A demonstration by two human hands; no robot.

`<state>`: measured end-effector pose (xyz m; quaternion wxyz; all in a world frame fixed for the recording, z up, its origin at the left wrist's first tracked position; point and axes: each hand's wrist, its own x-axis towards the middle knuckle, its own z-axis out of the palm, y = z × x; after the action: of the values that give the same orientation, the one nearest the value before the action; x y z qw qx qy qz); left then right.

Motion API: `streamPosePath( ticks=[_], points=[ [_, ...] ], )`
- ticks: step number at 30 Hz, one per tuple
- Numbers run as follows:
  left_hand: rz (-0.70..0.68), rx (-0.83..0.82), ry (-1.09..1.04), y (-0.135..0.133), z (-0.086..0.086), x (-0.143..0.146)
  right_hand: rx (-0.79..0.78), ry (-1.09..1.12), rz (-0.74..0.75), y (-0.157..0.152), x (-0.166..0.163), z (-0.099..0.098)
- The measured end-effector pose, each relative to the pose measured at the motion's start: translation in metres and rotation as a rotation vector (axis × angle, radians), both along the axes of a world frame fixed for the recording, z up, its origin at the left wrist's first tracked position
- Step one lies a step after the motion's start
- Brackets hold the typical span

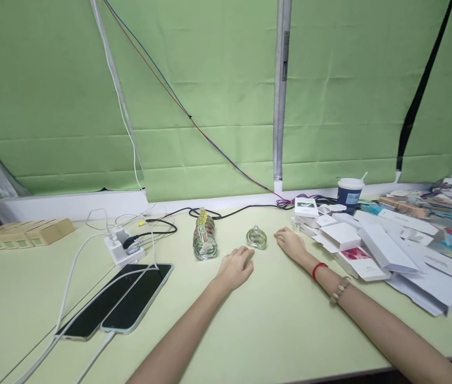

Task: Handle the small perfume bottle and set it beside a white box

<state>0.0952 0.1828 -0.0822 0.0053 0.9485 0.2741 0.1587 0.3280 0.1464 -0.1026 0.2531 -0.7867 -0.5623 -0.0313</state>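
My left hand [237,265] rests on the pale green table [274,320], fingers loosely curled, holding nothing I can see. A small round clear glass bottle [257,238] stands just beyond it, between both hands. My right hand [290,242] lies flat on the table to the bottle's right, fingers stretched toward it and not touching it. That wrist wears a red string and a bead bracelet. A row of several clear bottles with yellowish liquid [204,238] stands left of the left hand.
Two phones [128,300] lie at the left, cabled to a white power strip [124,247]. Tan boxes [22,233] sit far left. White cartons and papers [386,250] crowd the right, behind them a paper cup [349,193]. A green curtain hangs behind.
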Motion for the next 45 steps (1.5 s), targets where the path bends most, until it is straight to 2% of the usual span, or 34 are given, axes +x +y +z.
streamPosePath(
  ticks=[6, 11, 17, 19, 23, 26, 30, 35, 38, 41, 43, 45],
  points=[
    [-0.003, 0.045, 0.02, 0.0, -0.002, 0.0, 0.101, 0.136, 0.093, 0.0, -0.01, 0.001],
    [0.002, 0.014, 0.03, -0.002, 0.0, 0.001, 0.173, 0.242, 0.13, 0.004, -0.013, -0.007],
    [0.0, 0.005, 0.013, -0.003, -0.001, 0.002, 0.321, 0.464, 0.202, 0.015, -0.012, -0.011],
    [0.055, -0.011, -0.013, -0.004, -0.002, 0.003, 0.384, 0.536, 0.259, 0.015, -0.017, -0.007],
    [0.295, -0.109, -0.188, -0.003, -0.004, 0.005, 0.536, 0.67, 0.417, 0.009, -0.036, 0.0],
    [0.377, -0.164, -0.307, 0.001, -0.007, 0.006, 0.459, 0.641, 0.477, 0.005, -0.05, 0.001],
    [0.285, -0.218, -0.407, 0.003, -0.008, 0.005, 0.282, 0.55, 0.591, 0.003, -0.055, -0.001],
    [0.236, -0.427, -0.572, 0.007, -0.009, 0.002, 0.259, 0.564, 0.721, 0.0, -0.051, 0.004],
    [0.187, -0.426, -0.572, 0.012, -0.013, 0.003, 0.225, 0.771, 0.797, -0.002, -0.053, 0.008],
    [0.109, -0.359, -0.575, 0.015, -0.017, 0.005, 0.123, 1.151, 0.815, -0.003, -0.06, 0.011],
    [0.034, -0.34, -0.616, 0.016, -0.018, 0.005, 0.1, 1.355, 0.761, -0.004, -0.065, 0.013],
    [-0.044, -0.353, -0.636, 0.016, -0.016, 0.005, 0.147, 1.413, 0.669, -0.004, -0.071, 0.012]
  ],
)
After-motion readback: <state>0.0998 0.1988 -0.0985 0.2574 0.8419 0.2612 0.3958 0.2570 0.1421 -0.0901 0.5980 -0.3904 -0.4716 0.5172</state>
